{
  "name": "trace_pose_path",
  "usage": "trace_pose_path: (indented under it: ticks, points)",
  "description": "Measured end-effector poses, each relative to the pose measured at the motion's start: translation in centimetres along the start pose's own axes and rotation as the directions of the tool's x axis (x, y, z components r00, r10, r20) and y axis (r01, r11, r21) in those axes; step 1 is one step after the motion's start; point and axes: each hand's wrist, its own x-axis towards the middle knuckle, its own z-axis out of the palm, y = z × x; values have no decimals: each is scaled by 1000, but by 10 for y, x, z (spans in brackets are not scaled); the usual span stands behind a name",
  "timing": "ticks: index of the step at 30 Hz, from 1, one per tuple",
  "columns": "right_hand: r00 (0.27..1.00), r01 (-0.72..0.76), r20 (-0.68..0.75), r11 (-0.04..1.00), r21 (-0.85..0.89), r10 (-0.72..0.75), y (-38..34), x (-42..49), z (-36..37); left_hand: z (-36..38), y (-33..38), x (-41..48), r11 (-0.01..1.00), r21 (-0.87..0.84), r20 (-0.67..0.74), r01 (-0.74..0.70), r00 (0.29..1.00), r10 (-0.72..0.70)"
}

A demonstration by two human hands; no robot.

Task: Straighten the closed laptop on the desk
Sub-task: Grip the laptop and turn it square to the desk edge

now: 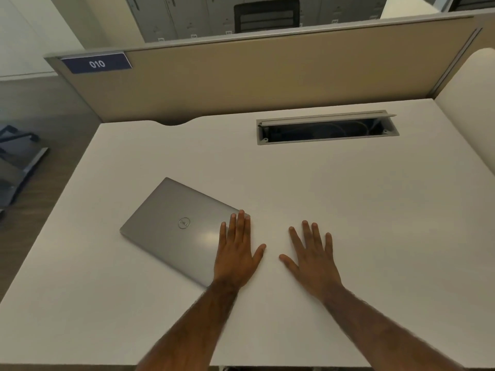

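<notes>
A closed silver laptop (176, 226) lies on the white desk (348, 210), left of centre, turned at an angle to the desk's edges. My left hand (237, 250) rests flat with fingers spread over the laptop's right end, covering its right corner. My right hand (312, 255) lies flat on the bare desk to the right of the laptop, fingers apart, not touching it. Neither hand grips anything.
An open cable hatch (326, 129) is sunk into the desk at the back right. A beige partition (254, 73) with a blue "010" label (97, 63) stands behind the desk. Floor and a chair base (18, 156) lie to the left.
</notes>
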Motion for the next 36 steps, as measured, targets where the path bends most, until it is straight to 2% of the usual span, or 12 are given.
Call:
trace_pose_path:
  ticks: [7,14,17,21,24,26,30,33,36]
  points:
    - [997,67,45,998,-17,-66,-59,12,4,-12,-55,7,994,-67,-9,91,996,-92]
    - [998,52,25,998,41,-53,-117,21,-5,-26,-134,9,980,-89,9,181,983,-181]
    - [1000,8,4,995,97,-9,-134,24,-9,-33,-171,10,970,-86,16,227,974,-227]
    - [993,-57,-96,990,129,70,-148,28,-13,-45,-213,15,952,-115,6,283,959,-285]
    - [981,-166,-77,972,166,180,-162,29,-21,-50,-232,20,953,-112,-5,283,958,-285]
    - [962,-252,-23,911,326,274,-172,30,-24,-51,-239,24,940,-132,2,314,949,-317]
    - [909,-396,170,665,633,379,-192,31,-25,-55,-249,37,888,-227,-17,400,910,-414]
    - [887,-421,238,480,770,396,-200,33,-25,-58,-252,43,867,-275,-27,416,898,-440]
    - [869,-439,276,383,813,412,-204,32,-26,-60,-250,52,834,-315,-15,453,876,-482]
